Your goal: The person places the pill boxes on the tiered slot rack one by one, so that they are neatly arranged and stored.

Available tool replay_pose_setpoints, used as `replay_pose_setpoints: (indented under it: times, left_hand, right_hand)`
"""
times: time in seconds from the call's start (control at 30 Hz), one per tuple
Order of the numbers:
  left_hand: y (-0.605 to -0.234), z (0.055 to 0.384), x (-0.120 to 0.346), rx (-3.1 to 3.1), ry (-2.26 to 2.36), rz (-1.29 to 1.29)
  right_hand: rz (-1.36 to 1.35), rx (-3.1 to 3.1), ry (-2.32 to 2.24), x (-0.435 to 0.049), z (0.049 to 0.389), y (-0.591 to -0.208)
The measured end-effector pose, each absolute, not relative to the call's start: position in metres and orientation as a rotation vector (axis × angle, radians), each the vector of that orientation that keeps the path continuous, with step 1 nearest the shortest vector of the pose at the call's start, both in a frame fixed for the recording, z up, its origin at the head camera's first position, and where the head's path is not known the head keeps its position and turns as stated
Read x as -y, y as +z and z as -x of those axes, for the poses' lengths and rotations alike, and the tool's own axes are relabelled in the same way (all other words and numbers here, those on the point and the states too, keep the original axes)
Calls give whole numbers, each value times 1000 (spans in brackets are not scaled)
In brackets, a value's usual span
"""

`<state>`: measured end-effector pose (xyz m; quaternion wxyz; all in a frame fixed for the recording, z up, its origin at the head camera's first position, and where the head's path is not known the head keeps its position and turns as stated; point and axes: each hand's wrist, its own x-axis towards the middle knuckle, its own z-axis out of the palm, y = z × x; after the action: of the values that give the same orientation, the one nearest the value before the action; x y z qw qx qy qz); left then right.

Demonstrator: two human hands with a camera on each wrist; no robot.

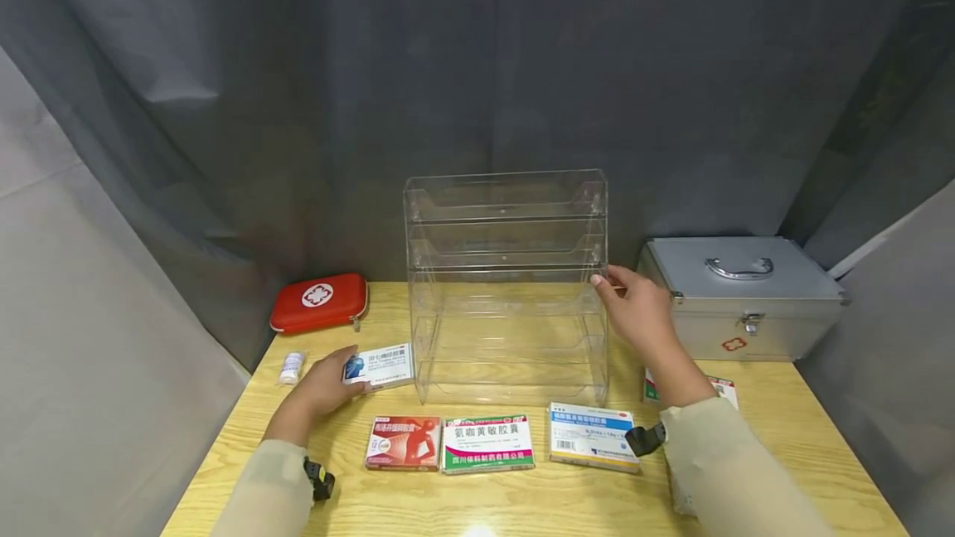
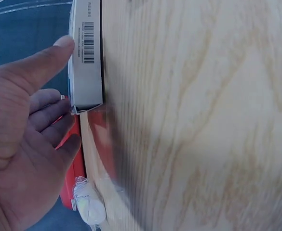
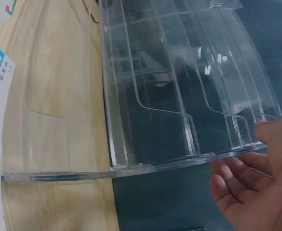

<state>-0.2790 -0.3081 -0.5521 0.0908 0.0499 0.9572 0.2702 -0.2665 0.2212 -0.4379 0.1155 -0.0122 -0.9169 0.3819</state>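
My left hand (image 1: 326, 386) lies on the wooden table (image 1: 522, 504) at the left end of a white medicine box (image 1: 382, 365). In the left wrist view the left hand (image 2: 30, 130) has its thumb straight along the white medicine box's (image 2: 85, 57) side, and the relaxed fingers touch its near corner. My right hand (image 1: 632, 307) is at the right side wall of a clear acrylic tiered rack (image 1: 507, 288). Its thumb is at the wall's front edge and its fingers are outside. The right wrist view shows the right hand (image 3: 256, 187) pinching the empty rack's (image 3: 179, 96) wall.
A red first-aid pouch (image 1: 318, 302) and a small white bottle (image 1: 291, 367) lie at the left. A metal case (image 1: 746, 297) stands at the right. Three medicine boxes sit in front of the rack: red (image 1: 403, 442), green-white (image 1: 488, 443), blue-white (image 1: 593, 436). Another box (image 1: 722, 389) lies by my right forearm.
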Motion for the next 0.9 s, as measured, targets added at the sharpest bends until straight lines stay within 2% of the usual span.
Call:
replay_pose_setpoints:
  times: [0.47, 0.9]
  left_hand:
    - [-543, 282, 311, -2825, 778, -64]
    - [-558, 278, 316, -2927, 865, 13]
  right_hand:
    - [86, 2622, 1198, -220, 273, -444]
    - [100, 2587, 1221, -221, 272, -453]
